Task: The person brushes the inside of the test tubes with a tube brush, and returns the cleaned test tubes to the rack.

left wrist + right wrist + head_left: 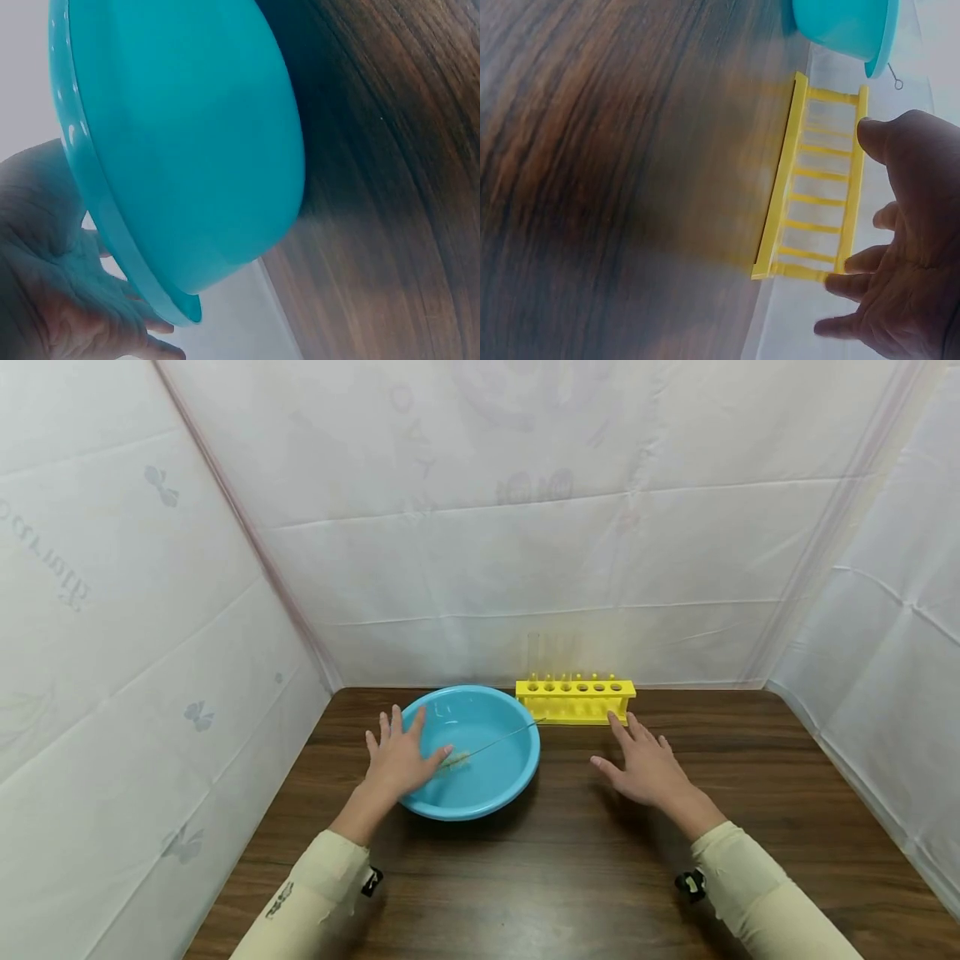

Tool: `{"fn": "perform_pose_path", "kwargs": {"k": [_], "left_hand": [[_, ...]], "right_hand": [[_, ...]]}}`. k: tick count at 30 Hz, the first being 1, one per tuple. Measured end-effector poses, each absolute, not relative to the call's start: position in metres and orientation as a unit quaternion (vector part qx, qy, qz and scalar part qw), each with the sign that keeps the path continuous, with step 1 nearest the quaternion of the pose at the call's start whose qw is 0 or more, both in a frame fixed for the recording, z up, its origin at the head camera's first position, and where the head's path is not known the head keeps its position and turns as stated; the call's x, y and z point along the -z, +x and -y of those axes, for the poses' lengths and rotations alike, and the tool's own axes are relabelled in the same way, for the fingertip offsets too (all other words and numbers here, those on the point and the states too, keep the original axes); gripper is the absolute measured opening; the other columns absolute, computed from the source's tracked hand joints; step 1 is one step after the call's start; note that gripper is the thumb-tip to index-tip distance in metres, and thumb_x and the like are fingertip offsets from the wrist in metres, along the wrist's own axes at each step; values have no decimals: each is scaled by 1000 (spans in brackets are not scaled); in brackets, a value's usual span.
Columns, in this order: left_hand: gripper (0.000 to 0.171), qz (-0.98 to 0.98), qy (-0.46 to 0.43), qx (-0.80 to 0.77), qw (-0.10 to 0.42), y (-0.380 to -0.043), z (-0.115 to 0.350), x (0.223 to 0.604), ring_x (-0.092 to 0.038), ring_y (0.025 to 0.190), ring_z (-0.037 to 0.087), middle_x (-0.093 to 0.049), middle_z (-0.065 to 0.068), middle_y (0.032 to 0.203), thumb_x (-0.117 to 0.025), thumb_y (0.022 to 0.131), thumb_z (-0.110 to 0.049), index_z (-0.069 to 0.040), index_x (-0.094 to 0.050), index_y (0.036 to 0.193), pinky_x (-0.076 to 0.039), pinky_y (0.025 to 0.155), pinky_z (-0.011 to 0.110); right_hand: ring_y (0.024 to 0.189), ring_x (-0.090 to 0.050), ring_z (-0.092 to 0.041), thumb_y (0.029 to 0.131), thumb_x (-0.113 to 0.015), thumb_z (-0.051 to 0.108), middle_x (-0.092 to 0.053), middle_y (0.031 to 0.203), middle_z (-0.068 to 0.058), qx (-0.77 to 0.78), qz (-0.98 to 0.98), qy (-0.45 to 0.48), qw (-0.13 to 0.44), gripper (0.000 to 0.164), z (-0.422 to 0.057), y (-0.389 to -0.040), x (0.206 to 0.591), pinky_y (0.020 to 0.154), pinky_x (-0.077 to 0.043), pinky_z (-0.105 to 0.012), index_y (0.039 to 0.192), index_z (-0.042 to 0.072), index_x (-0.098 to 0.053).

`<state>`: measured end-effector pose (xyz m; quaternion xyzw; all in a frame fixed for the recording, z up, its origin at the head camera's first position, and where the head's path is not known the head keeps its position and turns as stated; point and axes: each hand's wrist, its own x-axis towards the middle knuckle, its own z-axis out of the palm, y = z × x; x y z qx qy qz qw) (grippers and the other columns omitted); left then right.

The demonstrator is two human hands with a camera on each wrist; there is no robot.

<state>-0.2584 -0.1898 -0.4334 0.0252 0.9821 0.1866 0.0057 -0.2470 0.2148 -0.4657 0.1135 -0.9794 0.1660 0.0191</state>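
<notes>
On a brown table (510, 893) stands a blue basin (491, 781); beside it, a yellow rack (592, 695); left hand (397, 764) spread over the basin's rim, right hand (647, 768) spread near the rack; a brush (459, 760) leans in the basin.

Soft light leaves a pale sheen on the table (517, 893), while the right wrist view looks hazy

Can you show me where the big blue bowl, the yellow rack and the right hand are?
Blue bowl (487, 781): head view, on the bare inside bottom.
Yellow rack (573, 694): head view, on the front edge of its top bar.
Right hand (647, 767): head view, on its back.
</notes>
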Motion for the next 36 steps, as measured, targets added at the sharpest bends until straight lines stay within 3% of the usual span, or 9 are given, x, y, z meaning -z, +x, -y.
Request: {"fn": "perform_pose_path", "kwargs": {"k": [5, 8, 11, 15, 21, 28, 36], "left_hand": [[84, -981, 15, -193, -14, -266, 196, 438, -17, 163, 56, -15, 36, 174, -63, 106, -48, -9, -27, 170, -16, 128, 76], [79, -981, 6, -193, -29, -270, 202, 442, -35, 152, 55, -31, 37, 166, -64, 106, -44, -5, -32, 167, -33, 124, 70], [74, -978, -7, -206, -41, -275, 208, 446, -43, 143, 52, -39, 36, 158, -63, 108, -38, 0, -34, 165, -44, 117, 65], [65, -973, -20, -224, -49, -281, 213, 452, -43, 141, 51, -43, 36, 154, -60, 110, -29, 4, -37, 162, -47, 114, 63], [54, -967, -29, -247, -61, -283, 217, 459, -48, 135, 48, -49, 34, 148, -53, 111, -16, 2, -41, 161, -50, 111, 61], [52, -966, -31, -249, -64, -284, 218, 463, -53, 129, 48, -50, 35, 146, -48, 111, -8, 0, -42, 162, -52, 107, 61], [53, -968, -41, -237, -76, -288, 217, 462, -68, 103, 39, -54, 32, 144, -48, 110, -8, -5, -43, 163, -61, 89, 55]], "right_hand": [[147, -42, -62, 108, -58, 50, -32, 167, -39, -165, 980, 107, 39, 85, -217, -254, 467, 117, -36, -76, 169, 1, -25], [150, -39, -61, 108, -57, 49, -34, 167, -38, -168, 980, 99, 40, 84, -219, -259, 466, 120, -35, -75, 168, -1, -26], [150, -37, -61, 109, -56, 48, -33, 166, -38, -171, 980, 94, 41, 83, -220, -265, 467, 121, -34, -74, 167, -3, -27], [151, -37, -60, 109, -55, 46, -32, 167, -37, -174, 980, 91, 42, 81, -222, -273, 467, 121, -33, -73, 166, -4, -27], [153, -34, -59, 110, -54, 45, -27, 170, -37, -173, 980, 86, 38, 79, -222, -282, 467, 123, -32, -73, 166, -4, -27], [157, -25, -59, 109, -57, 40, -16, 174, -36, -184, 978, 81, 50, 81, -227, -295, 465, 123, -31, -73, 168, -2, -23], [159, -20, -58, 111, -52, 34, -12, 174, -37, -223, 970, 86, 52, 77, -237, -316, 462, 126, -27, -72, 168, -6, -19]]}}
